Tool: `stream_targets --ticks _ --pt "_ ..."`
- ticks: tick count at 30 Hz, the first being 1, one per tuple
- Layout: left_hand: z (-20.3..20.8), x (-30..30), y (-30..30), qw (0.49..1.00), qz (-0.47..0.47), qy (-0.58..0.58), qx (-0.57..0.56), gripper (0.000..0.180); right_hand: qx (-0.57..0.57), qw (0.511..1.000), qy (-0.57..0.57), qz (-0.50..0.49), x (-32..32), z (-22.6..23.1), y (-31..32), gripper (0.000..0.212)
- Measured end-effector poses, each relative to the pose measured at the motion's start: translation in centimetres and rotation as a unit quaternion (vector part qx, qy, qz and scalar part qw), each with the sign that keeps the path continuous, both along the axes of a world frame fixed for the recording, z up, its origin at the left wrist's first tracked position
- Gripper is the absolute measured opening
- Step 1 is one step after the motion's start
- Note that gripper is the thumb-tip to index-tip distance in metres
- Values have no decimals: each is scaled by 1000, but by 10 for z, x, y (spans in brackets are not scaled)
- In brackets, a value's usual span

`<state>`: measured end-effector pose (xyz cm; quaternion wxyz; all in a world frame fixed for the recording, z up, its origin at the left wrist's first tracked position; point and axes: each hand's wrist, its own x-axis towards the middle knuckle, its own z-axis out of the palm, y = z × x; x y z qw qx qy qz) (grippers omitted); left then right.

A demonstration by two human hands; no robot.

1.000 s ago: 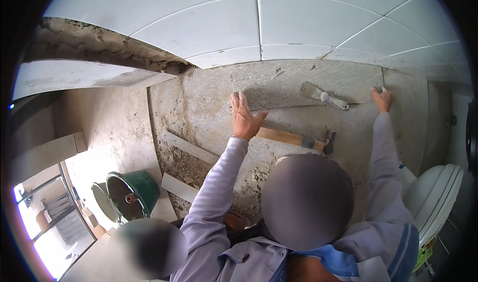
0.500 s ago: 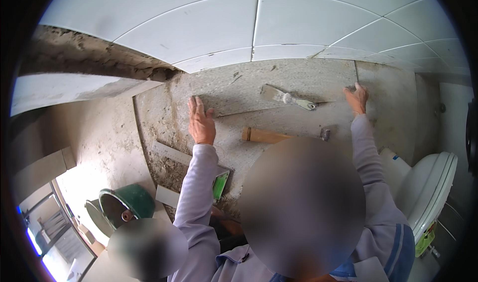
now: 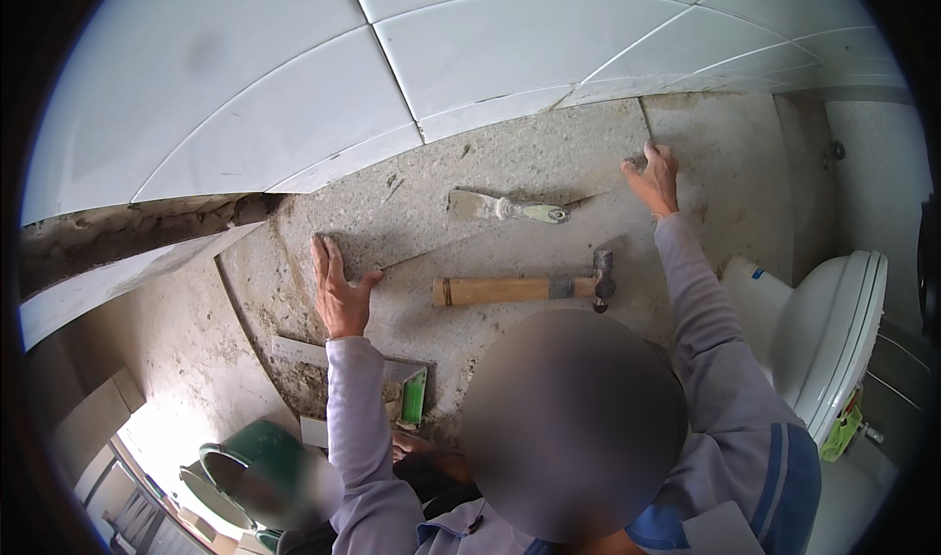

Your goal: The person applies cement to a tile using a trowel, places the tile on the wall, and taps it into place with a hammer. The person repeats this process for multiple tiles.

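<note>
A long, speckled grey floor tile (image 3: 412, 202) lies along the foot of the white tiled wall. My left hand (image 3: 341, 285) rests at its left end, fingers stretched out and thumb spread along the front edge. At the right end, beside a dark seam, my right hand (image 3: 655, 177) has its fingers bent over the tile's corner, with the thumb apart; the fingertips are partly hidden. Between my hands, a putty knife (image 3: 510, 208) with a caked blade lies on the tile. A wooden-handled hammer (image 3: 520, 289) lies just in front, its head to the right.
Below my left hand are a flat grey strip (image 3: 299, 351) and a green-faced tool (image 3: 413, 396) over rubble. Dark green buckets (image 3: 263, 447) stand lower left. A white toilet (image 3: 833, 329) stands at right. An open, rough gap (image 3: 118, 236) runs under the wall at left.
The view has tilted and shifted, and the whole hammer now shows. Both hands stay at the tile's ends; the putty knife stays on it.
</note>
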<state>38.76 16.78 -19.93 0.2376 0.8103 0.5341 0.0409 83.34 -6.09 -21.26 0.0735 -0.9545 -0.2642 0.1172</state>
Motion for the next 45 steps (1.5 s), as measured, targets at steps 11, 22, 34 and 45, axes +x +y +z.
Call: stream_targets --ticks 11,22,34,45 --pt "-5 -2 7 1000 3 7 28 96 -11 999 -16 27 12 -22 -16 68" --pt "-5 -3 5 1000 6 -4 17 94 -15 1000 -16 7 5 -18 -14 69" --pt "-13 3 1 999 -5 30 14 107 -9 997 38 -63 -4 -1 -9 64" --pt "-8 29 -19 992 -104 -12 -70 110 -47 993 -57 -94 34 21 -15 56"
